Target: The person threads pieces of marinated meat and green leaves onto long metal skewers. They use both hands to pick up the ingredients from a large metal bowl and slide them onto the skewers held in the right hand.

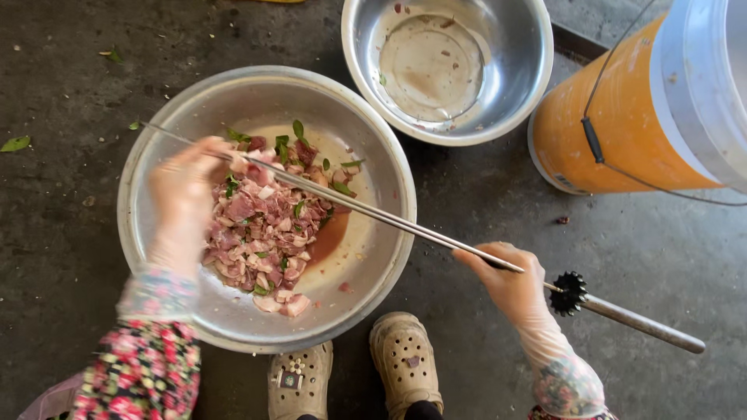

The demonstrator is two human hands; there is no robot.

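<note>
The left hand (187,194), gloved, sat at the left of the frame over the big steel bowl (156,155), fingers pinched on a piece of raw meat at the long metal skewer (366,210). The right hand (510,280), lower right, was closed around the skewer near its toothed black disc (569,292) and handle. The chopped meat (261,229) with green leaves lay heaped in the bowl's middle. Keeping the skewer steady and level, and pushing each piece through its centre, looked the surest way. A second, nearly empty bowl (513,47) and an orange bucket (622,124) stood upper right.
</note>
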